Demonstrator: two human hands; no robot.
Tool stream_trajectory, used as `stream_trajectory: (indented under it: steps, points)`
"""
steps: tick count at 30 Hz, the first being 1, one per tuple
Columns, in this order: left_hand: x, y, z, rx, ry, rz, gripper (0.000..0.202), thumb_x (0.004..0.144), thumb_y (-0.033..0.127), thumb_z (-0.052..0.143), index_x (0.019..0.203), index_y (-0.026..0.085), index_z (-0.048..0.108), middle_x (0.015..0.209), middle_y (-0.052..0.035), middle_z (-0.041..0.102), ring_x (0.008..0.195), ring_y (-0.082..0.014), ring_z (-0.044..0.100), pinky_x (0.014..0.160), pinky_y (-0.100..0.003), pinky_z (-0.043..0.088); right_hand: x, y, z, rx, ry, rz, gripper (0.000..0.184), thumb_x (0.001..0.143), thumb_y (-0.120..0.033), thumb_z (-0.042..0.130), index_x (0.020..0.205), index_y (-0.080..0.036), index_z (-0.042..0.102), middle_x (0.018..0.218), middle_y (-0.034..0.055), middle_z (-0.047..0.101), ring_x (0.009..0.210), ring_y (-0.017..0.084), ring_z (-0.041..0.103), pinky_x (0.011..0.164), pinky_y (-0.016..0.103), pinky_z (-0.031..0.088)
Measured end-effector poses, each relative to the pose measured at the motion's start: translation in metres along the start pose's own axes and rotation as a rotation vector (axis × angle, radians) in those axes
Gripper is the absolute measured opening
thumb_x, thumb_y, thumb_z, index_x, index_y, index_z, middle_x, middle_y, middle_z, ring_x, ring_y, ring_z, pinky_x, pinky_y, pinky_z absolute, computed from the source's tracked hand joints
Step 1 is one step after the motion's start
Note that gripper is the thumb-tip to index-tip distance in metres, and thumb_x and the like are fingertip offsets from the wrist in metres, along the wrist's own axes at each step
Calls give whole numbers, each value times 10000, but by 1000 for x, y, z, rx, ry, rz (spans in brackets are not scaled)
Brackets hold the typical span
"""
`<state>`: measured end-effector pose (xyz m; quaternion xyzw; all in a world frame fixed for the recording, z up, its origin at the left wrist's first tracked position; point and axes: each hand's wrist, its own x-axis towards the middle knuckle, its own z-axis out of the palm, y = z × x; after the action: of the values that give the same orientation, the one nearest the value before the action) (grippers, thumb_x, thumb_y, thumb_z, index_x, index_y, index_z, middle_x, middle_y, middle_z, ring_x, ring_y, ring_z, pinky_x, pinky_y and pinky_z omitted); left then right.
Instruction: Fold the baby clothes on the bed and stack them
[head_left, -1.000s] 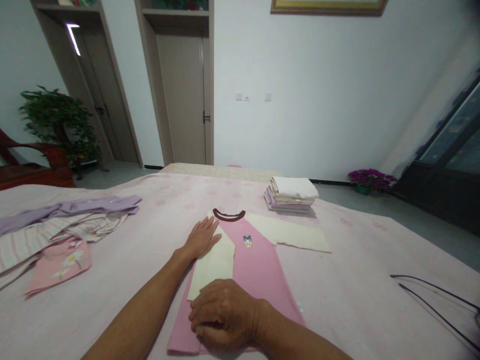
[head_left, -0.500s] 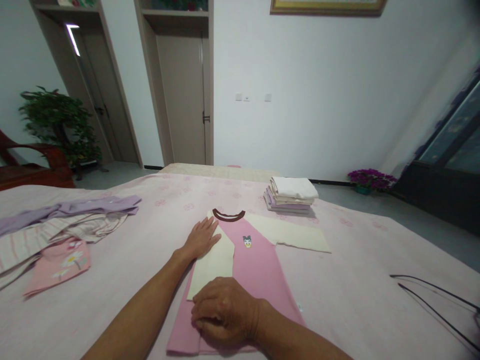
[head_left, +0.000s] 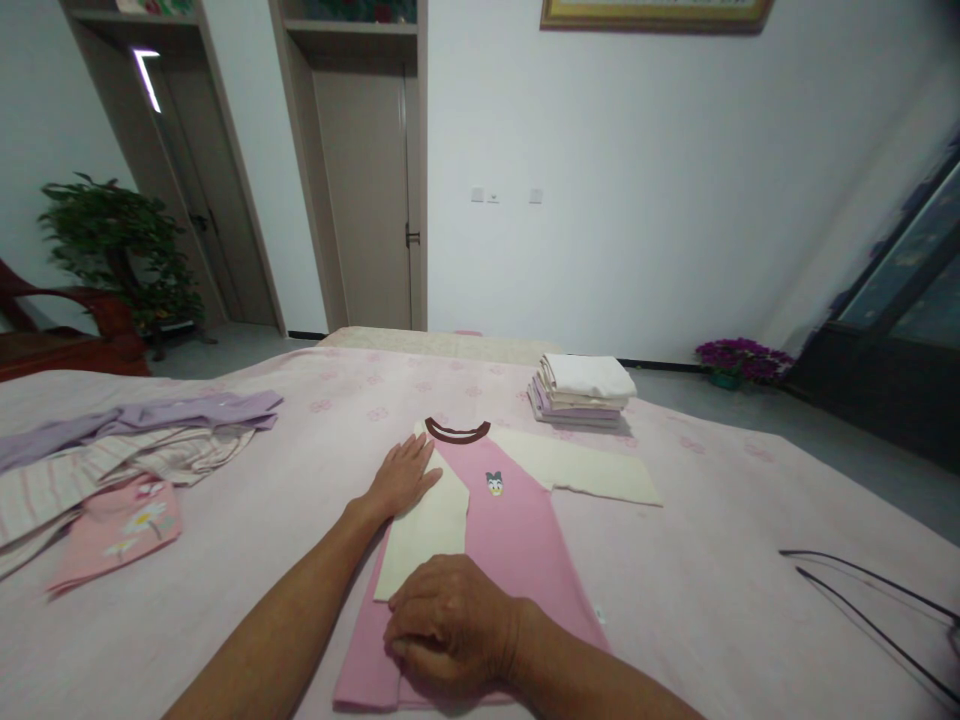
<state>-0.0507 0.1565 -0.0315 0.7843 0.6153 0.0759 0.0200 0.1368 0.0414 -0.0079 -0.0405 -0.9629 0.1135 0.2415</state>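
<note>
A child's long-sleeved shirt (head_left: 510,540) lies spread on the bed, its body pink, its sleeves cream, its neckband brown, with a small cartoon duck face on the chest. The left-side sleeve (head_left: 431,525) is folded in over the body and points toward me; the other sleeve (head_left: 600,470) stretches out to the right. My left hand (head_left: 401,478) lies flat on the folded shoulder, fingers extended. At the cuff of the folded sleeve, my right hand (head_left: 450,625) is closed, fingers curled against the cloth and covering part of the lower shirt.
A stack of folded clothes (head_left: 585,390) stands at the bed's far right. On the left lie a purple garment (head_left: 202,410), a striped one (head_left: 97,470) and a pink flowered one (head_left: 124,535). Two thin dark strips (head_left: 877,585) extend in from the right edge over the pale pink bedsheet (head_left: 705,600).
Almost nothing differs. Both hands stay in place on the shirt, with at most a tiny shift of my right hand at the cuff.
</note>
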Motion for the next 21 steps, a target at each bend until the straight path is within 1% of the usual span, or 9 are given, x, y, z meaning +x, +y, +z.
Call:
stream_trajectory:
  steps: [5, 9, 16, 21]
  points:
    - [2, -2, 2, -3, -2, 8, 680, 1002, 526, 265, 1534, 104, 295, 1619, -153, 209, 1500, -298, 171, 1193, -457, 172, 1, -1, -2, -5, 19, -1, 79, 803, -215, 543, 776, -211, 617, 700, -4, 665, 676, 139, 628, 711, 272, 467]
    - [2, -2, 4, 8, 5, 11, 674, 1006, 521, 254, 1529, 100, 308, 1616, -159, 214, 1497, -299, 187, 1189, -458, 185, 2, -2, -4, -23, 31, -6, 80, 785, -199, 532, 724, -217, 580, 661, -9, 640, 629, 136, 599, 659, 266, 451]
    - [2, -3, 3, 3, 11, 14, 668, 1004, 519, 268, 1532, 112, 307, 1619, -144, 216, 1498, -293, 185, 1192, -451, 183, 1, -1, 0, -27, 47, -4, 78, 802, -209, 544, 735, -214, 585, 654, -15, 629, 633, 135, 595, 675, 271, 447]
    - [2, -3, 3, -12, 2, 2, 667, 1000, 525, 277, 1533, 126, 305, 1620, -140, 217, 1499, -286, 181, 1192, -447, 179, 0, 0, 1, -4, 64, 3, 61, 774, -197, 551, 732, -211, 593, 640, -17, 618, 624, 134, 583, 660, 268, 437]
